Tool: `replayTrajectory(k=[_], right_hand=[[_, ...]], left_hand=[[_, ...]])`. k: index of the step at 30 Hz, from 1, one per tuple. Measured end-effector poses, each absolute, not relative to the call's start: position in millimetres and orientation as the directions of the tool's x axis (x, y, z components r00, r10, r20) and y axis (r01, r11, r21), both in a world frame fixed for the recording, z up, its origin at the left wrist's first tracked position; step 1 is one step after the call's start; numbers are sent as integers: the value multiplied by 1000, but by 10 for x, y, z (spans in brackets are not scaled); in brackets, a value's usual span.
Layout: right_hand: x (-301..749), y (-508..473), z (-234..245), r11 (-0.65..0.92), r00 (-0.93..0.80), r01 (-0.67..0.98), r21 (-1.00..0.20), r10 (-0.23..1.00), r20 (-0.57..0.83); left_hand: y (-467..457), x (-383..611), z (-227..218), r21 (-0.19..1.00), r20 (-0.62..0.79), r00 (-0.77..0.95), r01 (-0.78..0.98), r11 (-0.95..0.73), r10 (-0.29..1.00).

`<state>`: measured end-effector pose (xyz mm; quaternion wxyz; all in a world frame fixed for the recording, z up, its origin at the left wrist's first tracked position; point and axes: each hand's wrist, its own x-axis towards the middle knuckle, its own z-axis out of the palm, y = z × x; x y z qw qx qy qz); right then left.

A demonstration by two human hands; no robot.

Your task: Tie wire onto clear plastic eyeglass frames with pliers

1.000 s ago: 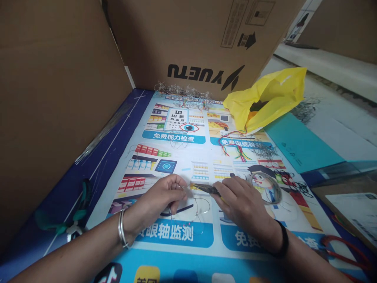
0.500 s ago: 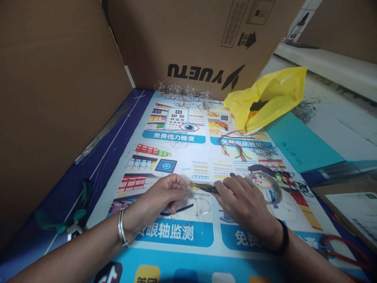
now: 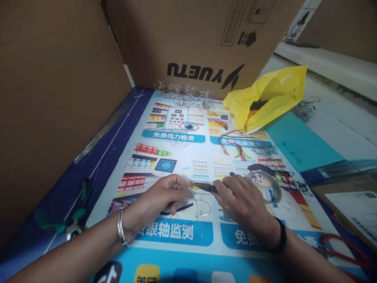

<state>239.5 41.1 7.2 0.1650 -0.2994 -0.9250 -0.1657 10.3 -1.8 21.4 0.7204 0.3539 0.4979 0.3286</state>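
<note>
My left hand (image 3: 160, 196), with a silver bangle at the wrist, pinches a thin wire eyeglass frame (image 3: 198, 206) that lies partly on the printed poster (image 3: 176, 155). My right hand (image 3: 240, 202), with a black band at the wrist, is closed round small dark pliers (image 3: 204, 187) whose tip points left, close to my left fingertips. A dark temple piece shows just below my left fingers. Both hands rest low on the poster near its front.
Cardboard walls stand at the left and back. A yellow plastic bag (image 3: 269, 98) lies at the back right. Coloured wires (image 3: 235, 147) and small metal parts are scattered on the poster. Green-handled pliers (image 3: 75, 214) lie at the left. A round lens (image 3: 266, 186) sits by my right hand.
Both hands stay nearly in place; the pliers tip has crept slightly left toward my left fingertips.
</note>
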Motion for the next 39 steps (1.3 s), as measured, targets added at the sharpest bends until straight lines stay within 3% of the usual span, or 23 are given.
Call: replayTrajectory(k=[7, 16, 23, 39], right_hand=[[2402, 394, 85, 775, -772, 600, 197, 497, 396], [2384, 412, 32, 781, -721, 625, 4, 575, 387], [2362, 417, 29, 763, -705, 641, -76, 625, 336], [2369, 415, 71, 729, -687, 677, -99, 675, 267]], left_hand=[[-23, 107, 215, 830, -490, 289, -134, 542, 822], [-21, 80, 192, 844, -470, 330, -105, 526, 819], [-28, 91, 212, 847, -466, 367, -77, 526, 805], [-30, 107, 222, 850, -502, 295, -6, 527, 813]])
